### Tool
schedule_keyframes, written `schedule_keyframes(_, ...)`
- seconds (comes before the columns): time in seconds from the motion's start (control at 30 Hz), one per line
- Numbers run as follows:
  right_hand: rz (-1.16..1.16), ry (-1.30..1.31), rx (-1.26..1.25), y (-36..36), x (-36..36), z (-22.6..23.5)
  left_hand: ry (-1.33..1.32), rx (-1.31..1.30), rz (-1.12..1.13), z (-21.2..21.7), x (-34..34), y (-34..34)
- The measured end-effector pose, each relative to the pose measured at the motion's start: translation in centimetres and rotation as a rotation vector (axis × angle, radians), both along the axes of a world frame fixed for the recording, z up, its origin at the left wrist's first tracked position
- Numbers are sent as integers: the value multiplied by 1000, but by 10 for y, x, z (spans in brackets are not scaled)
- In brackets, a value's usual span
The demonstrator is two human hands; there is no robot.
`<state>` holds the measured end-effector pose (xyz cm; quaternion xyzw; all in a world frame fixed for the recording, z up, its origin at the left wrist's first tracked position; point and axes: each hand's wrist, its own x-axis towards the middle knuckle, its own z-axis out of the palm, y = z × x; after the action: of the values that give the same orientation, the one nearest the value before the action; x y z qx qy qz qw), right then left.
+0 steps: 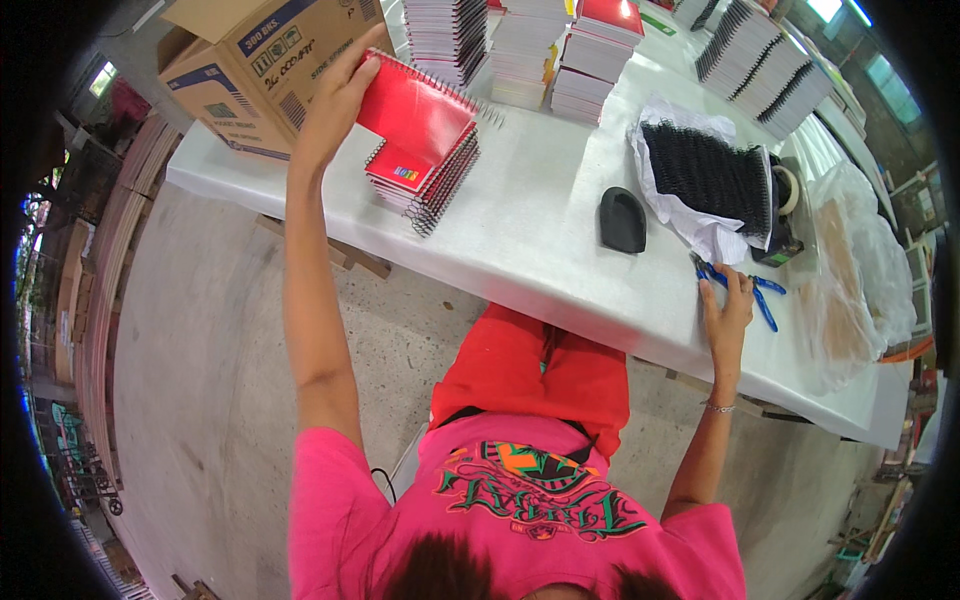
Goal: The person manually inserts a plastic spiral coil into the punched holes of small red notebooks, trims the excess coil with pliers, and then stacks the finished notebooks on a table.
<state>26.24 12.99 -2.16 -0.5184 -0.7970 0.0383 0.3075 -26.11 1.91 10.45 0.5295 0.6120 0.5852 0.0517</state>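
My left hand (345, 95) is closed on the upper left corner of a red spiral notebook (420, 105), tilted above a short stack of red spiral notebooks (400, 168). A loose end of its wire coil sticks out at the right. Over by the table's front edge, my right hand (727, 305) has its thumb and fingers around the head of blue-handled pliers (765, 298); the handles are spread apart. Beyond the pliers, many black wire coils (705, 170) lie on crumpled white paper (715, 240). A black, round-ended object (622, 220) sits left of them.
A cardboard box (260, 75) stands at the table's left end. Tall stacks of notebooks (595, 65) line the back, with more coil-bound books (765, 70) to the right. A tape roll (787, 190) and clear plastic (860, 260) lie on the right of the white table (510, 260).
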Motion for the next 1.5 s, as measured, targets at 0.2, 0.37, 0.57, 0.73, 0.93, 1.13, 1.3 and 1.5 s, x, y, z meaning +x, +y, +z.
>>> schedule_keyframes(0.2, -103, -86, -9, 2, -10, -14, 544, -282, -257, -8, -18, 62)
schedule_keyframes(0.37, -108, -107, -8, -3, -8, -13, 904, -451, -265, -32, -1, 85)
schedule_keyframes(0.57, -132, -136, 55, -9, -14, -15, 637, -409, -321, -57, 2, 79)
schedule_keyframes(0.73, -159, -161, 60, -8, -14, -17, 579, -401, -320, -57, 12, 75)
schedule_keyframes(0.93, -153, -160, 74, -8, -15, -17, 649, -468, -248, -60, 20, 80)
schedule_keyframes(1.13, -163, -165, 75, -9, -15, -17, 662, -497, -31, -50, 34, 71)
schedule_keyframes(1.3, -146, -140, 74, -12, -17, -16, 604, -939, 246, -45, 44, 52)
schedule_keyframes(1.5, -150, -134, 86, -10, -14, -17, 556, -1120, 216, -41, 51, 46)
